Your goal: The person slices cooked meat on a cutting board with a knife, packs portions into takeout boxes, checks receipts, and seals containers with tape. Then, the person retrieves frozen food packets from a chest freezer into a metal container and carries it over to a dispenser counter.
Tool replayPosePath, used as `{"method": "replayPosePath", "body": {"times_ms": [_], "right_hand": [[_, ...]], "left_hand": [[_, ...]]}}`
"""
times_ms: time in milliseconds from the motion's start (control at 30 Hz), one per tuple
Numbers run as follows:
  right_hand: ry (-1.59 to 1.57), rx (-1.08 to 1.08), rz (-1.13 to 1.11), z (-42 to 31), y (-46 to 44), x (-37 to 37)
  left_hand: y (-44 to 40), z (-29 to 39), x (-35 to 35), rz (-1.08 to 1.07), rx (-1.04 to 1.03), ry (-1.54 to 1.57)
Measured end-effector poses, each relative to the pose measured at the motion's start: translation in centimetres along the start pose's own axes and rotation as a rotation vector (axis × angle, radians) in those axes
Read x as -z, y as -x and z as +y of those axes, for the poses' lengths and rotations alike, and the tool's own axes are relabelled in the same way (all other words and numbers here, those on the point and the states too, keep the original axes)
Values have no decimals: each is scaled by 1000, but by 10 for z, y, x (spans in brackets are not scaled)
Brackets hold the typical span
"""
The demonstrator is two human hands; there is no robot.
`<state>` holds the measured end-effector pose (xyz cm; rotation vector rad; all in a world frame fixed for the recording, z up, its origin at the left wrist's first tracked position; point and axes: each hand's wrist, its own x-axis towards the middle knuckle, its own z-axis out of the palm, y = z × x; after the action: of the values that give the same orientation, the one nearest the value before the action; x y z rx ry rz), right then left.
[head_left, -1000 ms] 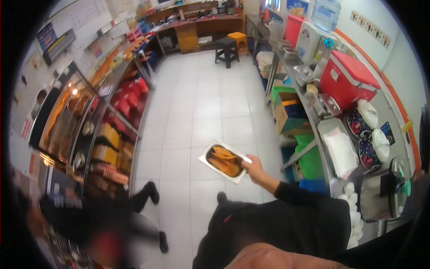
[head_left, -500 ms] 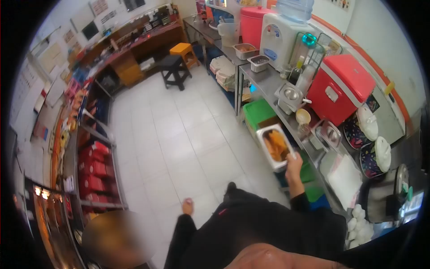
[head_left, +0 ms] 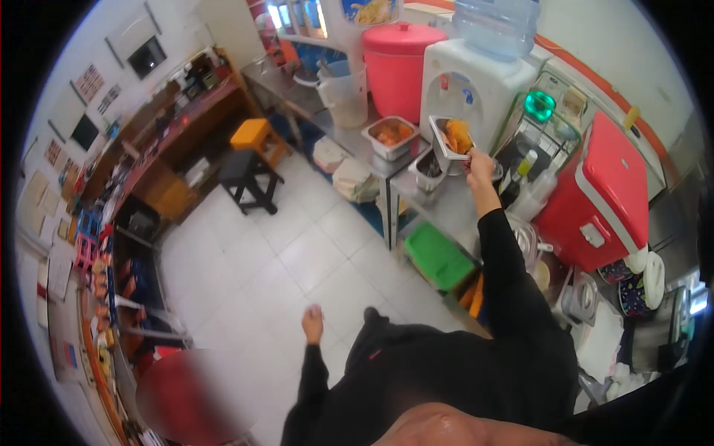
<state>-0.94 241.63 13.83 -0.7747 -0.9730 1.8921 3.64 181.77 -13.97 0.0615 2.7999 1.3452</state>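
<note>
With my right hand point(head_left: 481, 168) I grip the near rim of a metal food pan point(head_left: 445, 152) holding orange-yellow pieces of food. The pan is tilted above the metal counter, in front of the white water dispenser point(head_left: 476, 82). Just below and left of it are a small metal container with dark contents point(head_left: 429, 172) and another with reddish food point(head_left: 393, 137). My left hand point(head_left: 313, 324) hangs low over the tiled floor, its fingers curled; whether it holds anything is too small to tell.
A red cooler point(head_left: 599, 201), bottles and a pink bucket point(head_left: 398, 74) stand along the right counter. Beneath it is a green lid point(head_left: 439, 256). A black stool point(head_left: 249, 178) and an orange stool point(head_left: 260, 139) stand ahead on the floor. A long desk point(head_left: 171, 149) lines the far left.
The view has turned right and moved closer to the counter. My right hand has carried the pan from over the floor to above the counter. My left hand has come into view.
</note>
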Motion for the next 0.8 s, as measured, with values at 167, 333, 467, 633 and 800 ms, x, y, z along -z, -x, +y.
{"method": "replayPosePath", "body": {"times_ms": [167, 333, 467, 633, 800], "right_hand": [[211, 75, 121, 38, -99, -31], [335, 192, 304, 71, -138, -27], [463, 263, 417, 69, -140, -32], [446, 277, 538, 69, -153, -44], [452, 375, 586, 80, -165, -42]], "left_hand": [[-281, 373, -77, -367, -469, 553], [-370, 609, -213, -796, -653, 646], [-378, 669, -266, -756, -628, 526], [-383, 681, -285, -709, -999, 454], [-411, 687, -245, -717, -1464, 204]]}}
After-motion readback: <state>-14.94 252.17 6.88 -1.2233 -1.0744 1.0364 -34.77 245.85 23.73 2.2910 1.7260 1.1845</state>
